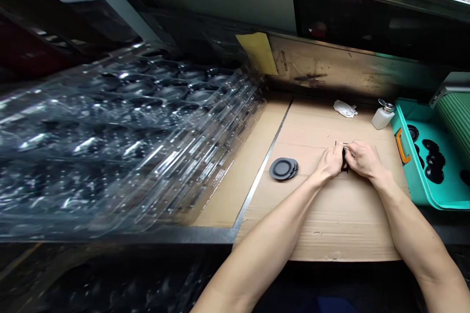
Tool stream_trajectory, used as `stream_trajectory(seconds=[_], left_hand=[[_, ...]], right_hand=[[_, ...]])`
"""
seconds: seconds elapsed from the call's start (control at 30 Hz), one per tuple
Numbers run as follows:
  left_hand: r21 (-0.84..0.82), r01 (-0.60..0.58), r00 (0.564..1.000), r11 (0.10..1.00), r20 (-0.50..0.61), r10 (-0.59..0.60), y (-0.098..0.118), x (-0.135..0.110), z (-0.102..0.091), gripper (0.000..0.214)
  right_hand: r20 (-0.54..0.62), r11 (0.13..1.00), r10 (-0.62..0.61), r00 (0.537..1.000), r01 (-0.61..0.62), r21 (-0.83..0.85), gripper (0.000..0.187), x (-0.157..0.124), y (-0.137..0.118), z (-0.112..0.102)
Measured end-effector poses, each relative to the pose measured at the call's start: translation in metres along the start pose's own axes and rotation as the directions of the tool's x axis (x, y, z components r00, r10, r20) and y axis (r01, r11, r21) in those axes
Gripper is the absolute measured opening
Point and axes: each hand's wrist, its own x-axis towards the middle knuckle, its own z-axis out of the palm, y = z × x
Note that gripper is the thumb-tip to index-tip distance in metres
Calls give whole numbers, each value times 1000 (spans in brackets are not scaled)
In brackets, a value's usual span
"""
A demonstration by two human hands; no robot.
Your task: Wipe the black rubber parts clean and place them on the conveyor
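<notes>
My left hand (331, 160) and my right hand (363, 157) meet over the cardboard sheet (319, 225). Between them is a small black part (344, 160), mostly hidden by the fingers, so its full shape does not show. Both hands are closed on it, the left from its left side and the right from its right side. To the left of my hands, a short stack of dark grey round discs (282, 168) lies on the cardboard, the pieces slightly fanned out.
Stacked clear plastic trays (139, 137) with dark round parts fill the left side. A teal bin (422, 195) with black round parts (435, 161) stands at the right. Behind my hands are a white pump bottle (383, 115) and a crumpled white wipe (345, 108). A shelf overhangs the back.
</notes>
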Motion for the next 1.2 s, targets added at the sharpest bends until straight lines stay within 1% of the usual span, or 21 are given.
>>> stream_trajectory(seconds=[0.1,0.3,0.43,0.57,0.63,0.7,0.73,0.77,0.8,0.83,0.9,0.97,1.03,1.07,1.1,1.13,1.2], left_hand=[[4,-27,1000,1000,-2,27,1,-2,0,72],[3,-46,999,999,13,46,1,-3,2,71],[-5,-23,1000,1000,2,23,1,-4,1,70],[9,-27,999,1000,43,27,-2,-3,1,71],[20,-22,999,1000,39,21,-5,-1,3,70],[-34,25,1000,999,16,-25,-7,2,4,67],[-113,58,998,992,9,-57,-7,4,4,65],[-230,89,996,969,13,-89,-7,6,2,64],[-370,117,993,922,25,-116,-5,8,0,62],[-510,143,989,848,50,-137,-3,9,-4,61],[-725,215,976,654,135,-172,3,12,-13,60],[-835,301,953,460,241,-186,9,13,-24,60],[-888,354,933,293,315,-173,13,12,-32,58],[-904,358,931,233,326,-164,14,12,-34,57],[-915,355,931,194,327,-159,14,12,-35,56],[-921,348,933,174,322,-160,14,12,-35,56],[-926,339,935,164,313,-168,13,12,-34,56]], right_hand=[[36,1000,16,999,-16,-18,22,0,-1,-2],[-3,1000,6,1000,-6,-17,25,0,-4,-5],[52,999,43,998,-42,-27,23,-1,-4,-7],[16,999,31,999,-30,-23,25,-1,-6,-8],[16,999,42,999,-42,-19,24,-1,-7,-8],[31,998,70,997,-70,3,24,-1,-8,-7],[25,996,87,996,-88,23,24,-2,-7,-7],[0,993,110,994,-110,48,25,-2,-5,-6],[-45,988,140,989,-136,78,26,-2,-2,-4],[-105,980,180,978,-169,109,28,-2,2,-3],[-220,956,277,935,-246,159,31,-3,12,-1],[-274,929,363,891,-323,180,32,-2,23,2],[-266,907,420,868,-386,171,32,-2,34,4],[-253,897,440,861,-411,161,32,-2,39,6],[-243,889,457,855,-433,150,32,-2,44,7],[-237,882,470,850,-449,140,32,-2,47,9],[-233,873,488,842,-471,128,33,-1,54,11]])
